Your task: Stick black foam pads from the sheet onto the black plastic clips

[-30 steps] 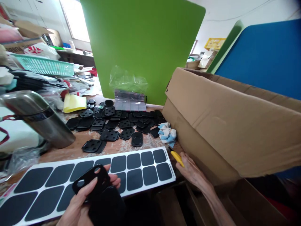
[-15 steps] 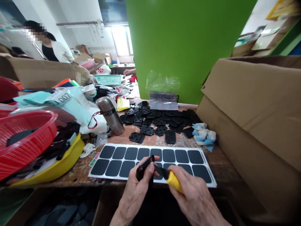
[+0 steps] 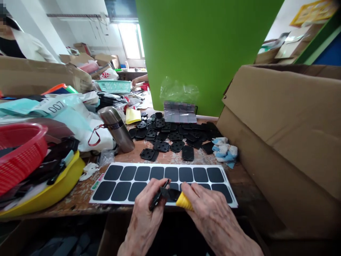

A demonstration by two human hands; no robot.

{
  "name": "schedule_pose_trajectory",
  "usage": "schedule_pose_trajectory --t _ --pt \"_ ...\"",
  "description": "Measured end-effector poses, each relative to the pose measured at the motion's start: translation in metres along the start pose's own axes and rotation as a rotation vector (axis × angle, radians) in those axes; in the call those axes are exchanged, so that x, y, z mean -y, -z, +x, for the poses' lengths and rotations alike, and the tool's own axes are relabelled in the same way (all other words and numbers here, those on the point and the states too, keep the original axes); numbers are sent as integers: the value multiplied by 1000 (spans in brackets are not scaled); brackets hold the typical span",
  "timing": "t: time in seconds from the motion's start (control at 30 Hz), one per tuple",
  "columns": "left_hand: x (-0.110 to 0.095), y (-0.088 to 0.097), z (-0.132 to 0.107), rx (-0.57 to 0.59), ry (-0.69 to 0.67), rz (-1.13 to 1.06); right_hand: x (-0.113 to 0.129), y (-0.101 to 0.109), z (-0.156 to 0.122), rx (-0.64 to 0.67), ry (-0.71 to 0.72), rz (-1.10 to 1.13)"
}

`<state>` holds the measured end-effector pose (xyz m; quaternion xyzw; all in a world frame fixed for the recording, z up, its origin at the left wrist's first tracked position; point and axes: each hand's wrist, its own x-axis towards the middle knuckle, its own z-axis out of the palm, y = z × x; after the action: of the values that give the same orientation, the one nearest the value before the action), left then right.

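My left hand [image 3: 149, 209] is closed on a small black plastic piece [image 3: 157, 197], held tilted above the table edge. In my right hand [image 3: 210, 213] is a knife with a yellow handle [image 3: 183, 202], its dark blade [image 3: 169, 193] pointing left and meeting the black piece. Whether the blade cuts into the piece or only touches it, I cannot tell. Beneath and behind both hands lies a white sheet [image 3: 101, 202] with two rows of dark rounded squares. Beyond it, many black plastic plates [image 3: 161, 146], some with holes, are spread in a loose heap.
A steel thermos [image 3: 117, 129] stands left of the heap. Further left are a red basket [image 3: 23, 153] and a yellow basin [image 3: 53, 193]. At right, a blue-white rag [image 3: 225, 151] lies beside a large cardboard box [image 3: 282, 142]. A green panel [image 3: 207, 53] rises behind. A co-worker's hand [image 3: 140, 80] shows far back.
The view has swung slightly right. My hands have come closer together, and the black piece has turned so its edge meets the knife blade.
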<state>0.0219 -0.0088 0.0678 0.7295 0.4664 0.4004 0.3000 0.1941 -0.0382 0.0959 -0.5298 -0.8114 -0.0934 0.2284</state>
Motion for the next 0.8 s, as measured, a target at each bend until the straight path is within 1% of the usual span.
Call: schedule_pose_trajectory --t 0.07,0.13,0.17,0.2,0.27,0.33,0.37,0.43,0.47,0.53,0.6,0.67,0.73,0.8 --pt "-3 2 -3 -34 -11 30 -11 -5 -2 36 -36 28" --pt "-9 4 -6 -73 21 1 -26 -13 -6 94 -100 74" --pt "-13 5 -7 -85 65 -48 -33 -17 -8 121 -152 118" --pt "-16 5 -7 -87 137 -125 -38 -20 -9 146 -209 191" --pt "-21 3 -6 -94 338 -356 -42 -26 -11 206 -360 390" --pt "-22 -1 -2 -127 520 -658 -35 -30 -13 252 -506 621" --pt "-21 -4 0 -148 582 -809 -29 -31 -15 269 -568 740" --pt "-20 -9 4 -189 649 -1062 -14 -33 -21 283 -706 958" --pt "-20 -11 6 -199 673 -1153 -7 -33 -24 291 -790 1053" --pt "-21 -13 8 -211 710 -1266 3 -33 -31 305 -960 1202" --pt "-22 -12 10 -213 740 -1308 7 -32 -35 290 -1062 1299" --pt "-19 -8 11 -229 767 -1278 4 -31 -36 250 -1077 1329" --pt "-12 1 12 -233 757 -1141 -8 -32 -34 185 -1059 1286" --pt "-1 13 14 -192 699 -919 -27 -32 -29 94 -1028 1188"
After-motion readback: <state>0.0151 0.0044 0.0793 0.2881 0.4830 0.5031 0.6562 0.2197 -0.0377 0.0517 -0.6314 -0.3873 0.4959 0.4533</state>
